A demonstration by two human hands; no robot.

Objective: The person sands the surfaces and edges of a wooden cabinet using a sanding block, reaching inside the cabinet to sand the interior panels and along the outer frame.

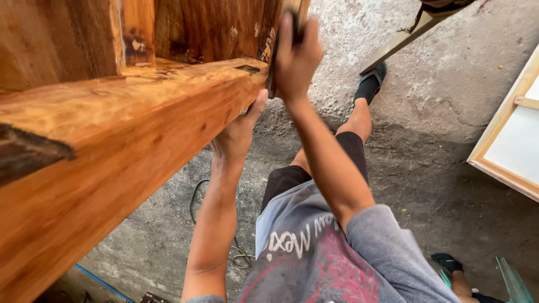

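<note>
A thick reddish-brown wooden beam [112, 140] of a furniture frame fills the left of the head view, running toward me. My left hand [238, 134] presses flat against the beam's side near its far end, fingers spread upward. My right hand [295, 56] is raised above it, closed around a small dark thing [296, 31] held against the upright wooden post [269, 33] at the beam's end. What the dark thing is cannot be told. Both forearms reach up from my grey printed shirt.
Rough concrete floor [449, 112] lies below. A pale wood frame with a white panel [514, 140] leans at the right. A dark cable [196, 196] loops on the floor under my left arm. My sandalled feet [370, 84] show, and a pale wooden strip [404, 39] crosses the top.
</note>
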